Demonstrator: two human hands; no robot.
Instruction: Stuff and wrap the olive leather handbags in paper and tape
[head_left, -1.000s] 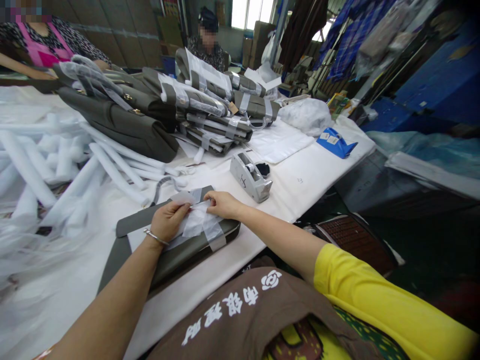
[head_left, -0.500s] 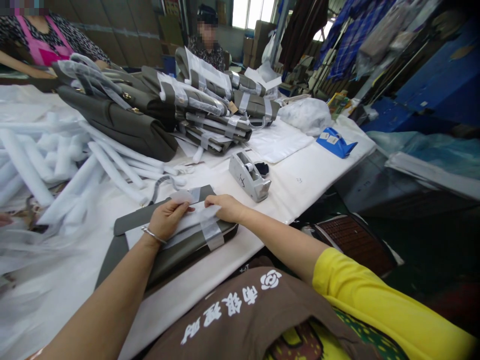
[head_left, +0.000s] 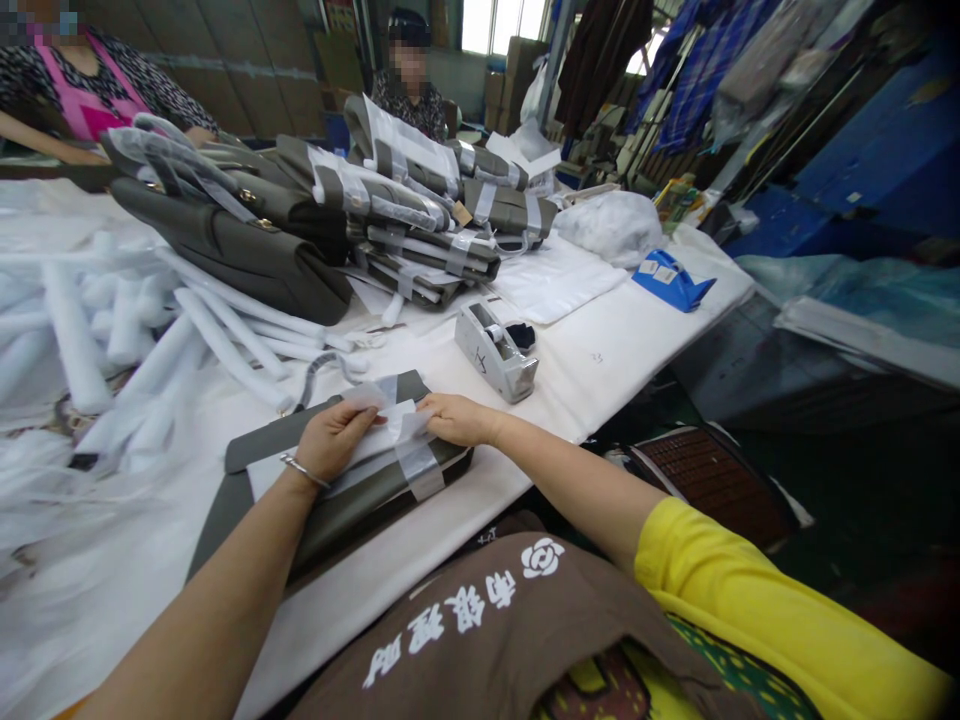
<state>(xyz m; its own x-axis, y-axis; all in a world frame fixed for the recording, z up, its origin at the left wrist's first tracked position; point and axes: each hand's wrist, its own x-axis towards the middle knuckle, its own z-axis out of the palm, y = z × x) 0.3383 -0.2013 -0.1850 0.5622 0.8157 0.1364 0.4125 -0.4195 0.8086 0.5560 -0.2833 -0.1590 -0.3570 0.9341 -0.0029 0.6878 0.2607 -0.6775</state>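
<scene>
A dark grey-green bag (head_left: 352, 522) lies flat in front of me, with white sheet material (head_left: 375, 455) over it and a strip of clear tape (head_left: 421, 470) across its right part. My left hand (head_left: 330, 440), with a silver bangle at the wrist, pinches a thin whitish piece at the top of the bag. The fingers of my right hand (head_left: 457, 418) are closed on the white sheet's right end, beside the tape. A grey tape dispenser (head_left: 491, 355) stands just beyond my right hand.
Wrapped bags (head_left: 435, 225) and unwrapped dark bags (head_left: 240, 235) are piled at the back. White foam tubes (head_left: 150, 350) cover the left side. A blue dispenser (head_left: 671, 280) stands near the right edge. Two people (head_left: 409, 90) are across the table.
My right hand has shifted slightly right, and the white piece between my hands looks more spread. The left hand keeps its pinch. The view has moved a little.
</scene>
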